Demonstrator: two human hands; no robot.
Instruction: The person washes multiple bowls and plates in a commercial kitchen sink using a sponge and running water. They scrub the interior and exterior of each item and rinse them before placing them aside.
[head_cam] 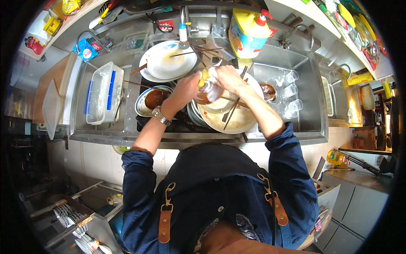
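Above the middle basin of a steel sink, my left hand (187, 90) grips a small brown bowl (203, 97) from its left side. My right hand (227, 77) is closed on a white cloth or wipe (213, 75) pressed to the bowl. A yellow piece (204, 77), perhaps a sponge, shows between my hands; motion blurs this spot. Below lies a large soiled cream plate (234, 122) with chopsticks (231, 113) across it. Near my left wrist, another brown bowl (155, 99) sits in a blue-rimmed white bowl (138, 106).
Stacked white plates (168, 68) stand under the faucet (182, 31). A yellow detergent jug (249, 33) is at the back. The right basin (304, 122) contains several glasses (291, 90) and a brown bowl (267, 91). A plastic bin (103, 95) occupies the left basin.
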